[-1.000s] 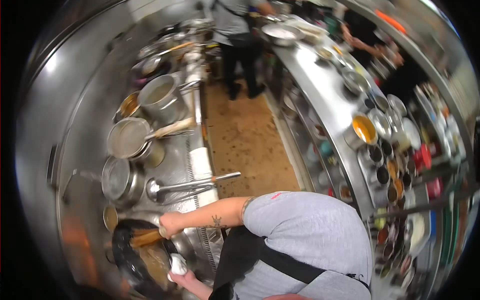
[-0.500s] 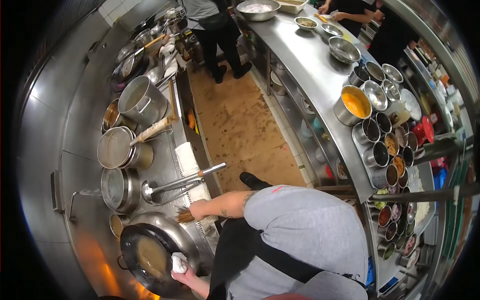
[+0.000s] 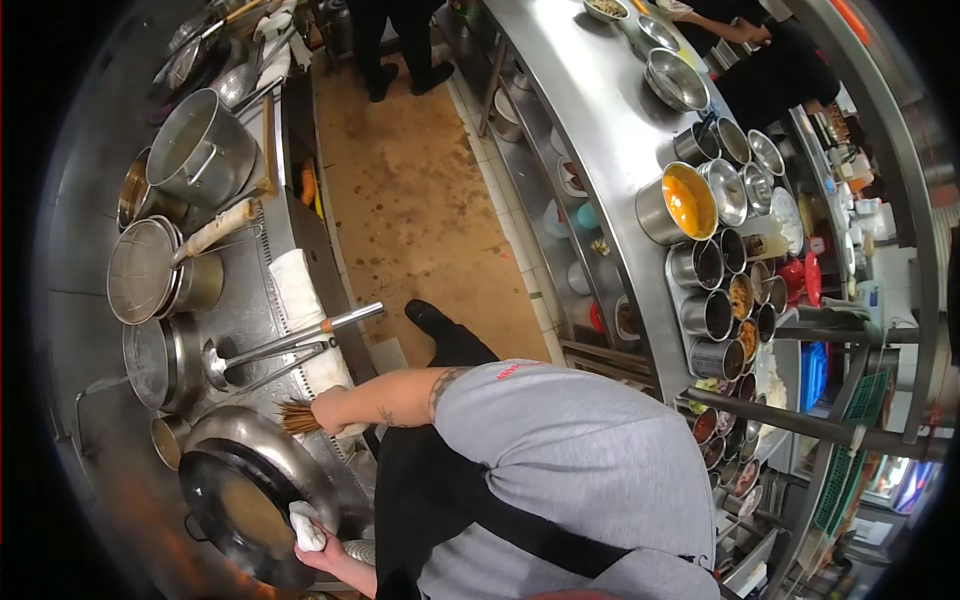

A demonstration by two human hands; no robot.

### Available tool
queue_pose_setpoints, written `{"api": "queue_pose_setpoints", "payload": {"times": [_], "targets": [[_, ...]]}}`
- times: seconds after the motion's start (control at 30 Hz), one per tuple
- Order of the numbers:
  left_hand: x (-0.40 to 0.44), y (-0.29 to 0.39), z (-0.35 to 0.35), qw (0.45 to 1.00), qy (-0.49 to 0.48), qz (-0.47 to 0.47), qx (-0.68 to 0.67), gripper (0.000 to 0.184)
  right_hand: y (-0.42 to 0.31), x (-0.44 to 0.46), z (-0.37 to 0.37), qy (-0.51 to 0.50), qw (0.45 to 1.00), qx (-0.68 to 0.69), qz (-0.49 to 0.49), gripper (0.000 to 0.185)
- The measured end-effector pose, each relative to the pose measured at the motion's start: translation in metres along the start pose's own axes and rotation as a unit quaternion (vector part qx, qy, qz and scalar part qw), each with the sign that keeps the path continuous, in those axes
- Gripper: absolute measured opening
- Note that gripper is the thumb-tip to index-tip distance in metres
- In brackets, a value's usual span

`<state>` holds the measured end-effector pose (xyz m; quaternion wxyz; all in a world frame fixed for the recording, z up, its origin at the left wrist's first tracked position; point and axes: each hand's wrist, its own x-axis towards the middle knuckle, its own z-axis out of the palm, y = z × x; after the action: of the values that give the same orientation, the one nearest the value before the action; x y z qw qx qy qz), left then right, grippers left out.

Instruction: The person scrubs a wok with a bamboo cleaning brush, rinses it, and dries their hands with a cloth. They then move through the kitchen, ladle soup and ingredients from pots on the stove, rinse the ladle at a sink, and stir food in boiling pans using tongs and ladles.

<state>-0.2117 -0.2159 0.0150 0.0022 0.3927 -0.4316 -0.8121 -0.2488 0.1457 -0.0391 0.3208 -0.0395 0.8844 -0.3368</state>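
My left hand [image 3: 322, 548] is closed around a folded white cloth [image 3: 307, 526] at the near rim of a black wok [image 3: 205, 490]. Brownish liquid [image 3: 255, 512] lies in the wok, which sits on the range in front of a wide steel wok [image 3: 300, 455]. Farther along the counter edge, my right hand [image 3: 327, 409] grips a bamboo wok brush [image 3: 297, 417], its bristles pointing away from me over the steel top. Beside the brush rest a ladle [image 3: 215, 365] and another long-handled tool, their handles across a white towel [image 3: 297, 285].
Steel pots [image 3: 205, 150] and a strainer [image 3: 142, 268] line the range. Behind me runs a steel table [image 3: 590, 130] with a pot of orange liquid [image 3: 680, 205] and several ingredient tins [image 3: 708, 315]. Another person's legs [image 3: 390, 45] stand in the aisle.
My view has turned, so the range and both hands appear farther left. The flame beside the wok looks fainter. Both hands keep their holds.
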Motion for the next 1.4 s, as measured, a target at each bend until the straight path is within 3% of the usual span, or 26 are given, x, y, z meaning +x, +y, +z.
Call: {"api": "queue_pose_setpoints", "payload": {"times": [0.57,0.67,0.87,0.97,1.07,1.4], "targets": [[-0.003,-0.001,-0.001,0.998,0.051,0.004,-0.030,0.048,0.003,-0.012,-0.013,-0.020,1.000,0.008,-0.006,0.039],[-0.001,-0.001,-0.001,0.997,0.061,-0.007,-0.040,0.050,0.003,0.001,-0.007,-0.036,0.999,-0.002,-0.014,0.047],[-0.019,-0.002,0.011,0.998,0.051,-0.016,-0.029,0.045,-0.002,-0.005,-0.001,0.082,0.988,0.122,-0.050,0.070],[-0.020,0.000,0.019,0.996,0.084,-0.009,-0.029,0.039,0.005,0.006,0.000,0.054,0.998,0.008,-0.022,0.052],[0.013,0.000,-0.017,0.998,0.059,0.026,0.027,0.033,-0.003,0.022,0.004,-0.002,0.997,-0.074,-0.028,0.054],[-0.008,-0.011,-0.004,0.995,0.047,0.029,0.085,0.034,0.000,0.009,-0.003,0.012,0.999,-0.032,-0.005,0.067]]}}
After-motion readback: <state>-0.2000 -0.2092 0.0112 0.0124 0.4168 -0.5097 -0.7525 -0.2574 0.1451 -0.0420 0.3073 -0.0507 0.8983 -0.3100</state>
